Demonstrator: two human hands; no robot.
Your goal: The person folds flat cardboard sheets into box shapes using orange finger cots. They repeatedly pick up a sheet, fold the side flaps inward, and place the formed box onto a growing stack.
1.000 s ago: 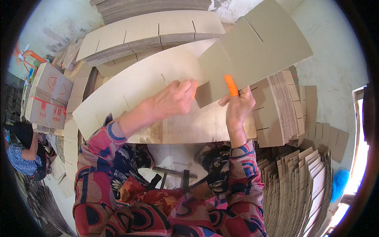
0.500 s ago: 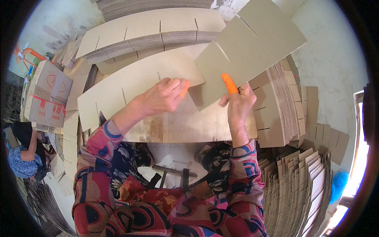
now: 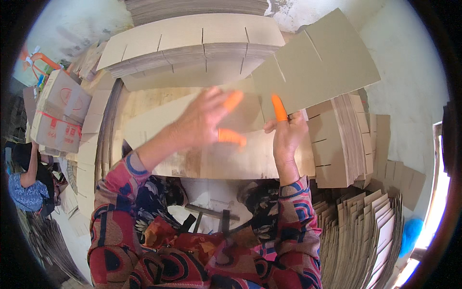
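Note:
A slotted grey-brown cardboard sheet (image 3: 327, 62) is pinched in my right hand (image 3: 290, 129), tilted up to the right above the table. My left hand (image 3: 204, 118) is open and blurred by motion, its thumb and finger apart with nothing between them. Orange finger covers show on both hands. Beneath and behind my left hand is a paler cardboard sheet (image 3: 159, 118), smeared by motion, and its right end passes behind the held sheet. Whether the two sheets are joined cannot be made out.
The wooden table (image 3: 221, 161) lies before me. A long stack of slotted cardboard (image 3: 192, 36) stands at the back, another stack (image 3: 332, 144) at the right. More pieces (image 3: 361, 231) stand upright at lower right. A taped carton (image 3: 62, 111) and another person (image 3: 29, 185) are at left.
My left hand has let go of the pale sheet and its fingers have spread. That sheet has shifted right and down. My right hand keeps the grey-brown sheet, nearly in place.

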